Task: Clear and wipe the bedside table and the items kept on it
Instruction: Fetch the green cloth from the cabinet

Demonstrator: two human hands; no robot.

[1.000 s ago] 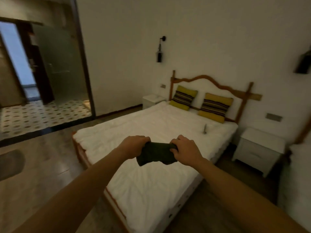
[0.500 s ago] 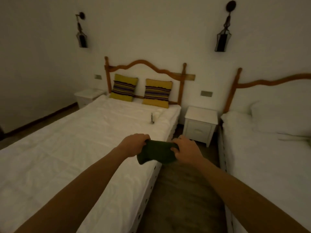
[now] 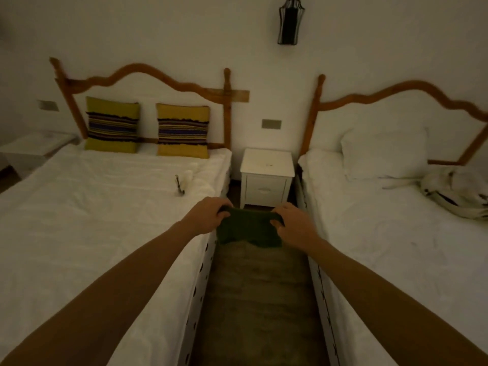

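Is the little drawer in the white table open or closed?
Closed. The drawer front sits flush with the frame of the bedside table, and no gap shows around it.

So the count here: two beds [image 3: 92, 212] [image 3: 390, 233], two wooden headboards [image 3: 142, 72] [image 3: 412, 88], two striped yellow cushions [image 3: 112, 128] [image 3: 182, 130], one white pillow [image 3: 384, 151], two white nightstands [image 3: 267, 165] [image 3: 31, 146], one wall lamp [image 3: 289, 21], two wall plates [image 3: 271, 124] [image 3: 48, 105], one green cloth [image 3: 248, 229], two hands [image 3: 208, 217] [image 3: 294, 224].

Aisle [image 3: 260, 299]: open floor, straight through to bedside table [image 3: 267, 162].
Flanks: left bed [image 3: 105, 220], right bed [image 3: 396, 233] hemming in.
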